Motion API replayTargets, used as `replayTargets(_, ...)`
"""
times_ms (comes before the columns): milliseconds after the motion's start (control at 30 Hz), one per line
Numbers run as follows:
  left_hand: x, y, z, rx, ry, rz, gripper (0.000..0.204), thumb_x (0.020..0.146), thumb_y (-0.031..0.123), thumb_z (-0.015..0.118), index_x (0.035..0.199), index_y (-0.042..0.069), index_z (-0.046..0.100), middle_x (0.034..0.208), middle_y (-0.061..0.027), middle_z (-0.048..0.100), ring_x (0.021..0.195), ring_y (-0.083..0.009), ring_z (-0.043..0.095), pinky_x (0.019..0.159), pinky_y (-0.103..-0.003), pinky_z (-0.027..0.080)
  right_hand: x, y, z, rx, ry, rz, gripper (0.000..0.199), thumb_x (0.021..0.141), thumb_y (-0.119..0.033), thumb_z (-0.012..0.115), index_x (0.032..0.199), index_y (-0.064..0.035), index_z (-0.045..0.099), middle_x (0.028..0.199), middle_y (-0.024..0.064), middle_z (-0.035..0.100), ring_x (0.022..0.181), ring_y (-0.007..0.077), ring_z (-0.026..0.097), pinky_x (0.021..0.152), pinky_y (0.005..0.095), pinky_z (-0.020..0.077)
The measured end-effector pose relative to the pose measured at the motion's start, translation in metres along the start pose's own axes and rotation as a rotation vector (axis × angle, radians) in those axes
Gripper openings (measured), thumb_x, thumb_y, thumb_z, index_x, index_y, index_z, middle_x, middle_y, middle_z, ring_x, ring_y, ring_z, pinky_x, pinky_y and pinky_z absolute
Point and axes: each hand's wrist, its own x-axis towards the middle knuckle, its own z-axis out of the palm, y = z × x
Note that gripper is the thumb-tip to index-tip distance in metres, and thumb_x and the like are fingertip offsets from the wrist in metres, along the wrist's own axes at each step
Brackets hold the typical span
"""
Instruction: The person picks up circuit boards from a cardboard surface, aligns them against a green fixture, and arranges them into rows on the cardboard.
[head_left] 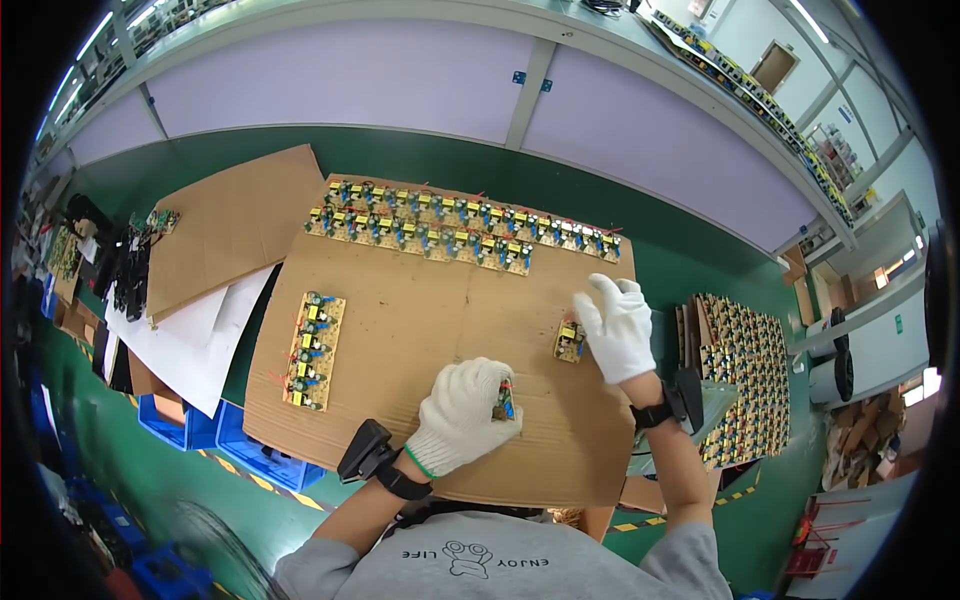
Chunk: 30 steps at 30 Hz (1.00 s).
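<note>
My left hand (464, 415), in a cream knit glove, is closed round a small circuit board (503, 401) crowded with parts; its blue and green components show past the fingers. Over the right part of the cardboard sheet (450, 320), my right hand (618, 330) wears a white glove, its fingers apart and nothing seen in them. Just left of those fingers lies another small circuit board (570, 341); whether they touch it I cannot tell. Two long rows of joined circuit boards (420, 228) lie along the sheet's far edge. A shorter strip of boards (314, 352) lies at the left.
Beyond the right edge stands a tray-like stack of many boards (745, 370). Loose cardboard (235, 225) and white sheets (185, 335) lie at the left, above blue bins (265, 458). A bench with lilac panels (350, 80) runs across the back.
</note>
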Motion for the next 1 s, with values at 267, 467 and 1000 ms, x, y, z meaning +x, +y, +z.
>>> replayTargets(267, 0.005, 0.001, -0.002, -0.005, -0.073, 0.000, 0.041, 0.068, 0.026, 0.076, 0.098, 0.013, 0.051, 0.087, -0.0058, 0.055, 0.082, -0.0270, 0.056, 0.077, -0.039, 0.041, 0.005, 0.017, 0.003, 0.064, -0.246, -0.183, 0.058, 0.062, -0.035, 0.085, 0.106, -0.0044, 0.064, 0.100, 0.0165, 0.063, 0.088, 0.0322, 0.061, 0.078, 0.0409, 0.0501)
replayTargets(467, 0.004, 0.002, -0.003, -0.009, -0.071, 0.005, 0.041, 0.069, 0.027, 0.077, 0.099, 0.013, 0.052, 0.088, -0.0055, 0.056, 0.083, -0.0264, 0.056, 0.079, -0.038, 0.041, 0.045, 0.032, 0.043, 0.127, -0.067, -0.072, 0.060, 0.062, -0.035, 0.086, 0.108, -0.0042, 0.065, 0.095, 0.0141, 0.062, 0.083, 0.0292, 0.061, 0.075, 0.0395, 0.0502)
replayTargets(1000, 0.001, -0.001, -0.001, 0.032, 0.074, 0.069, 0.121, 0.053, 0.039, 0.088, 0.142, -0.008, 0.021, 0.128, -0.0238, 0.043, 0.103, -0.0366, 0.054, 0.087, -0.044, 0.047, 0.010, -0.008, 0.003, 0.234, -0.321, -0.267, 0.072, 0.063, -0.046, 0.082, 0.116, -0.0047, 0.056, 0.107, 0.0174, 0.062, 0.097, 0.0369, 0.059, 0.083, 0.0437, 0.0464)
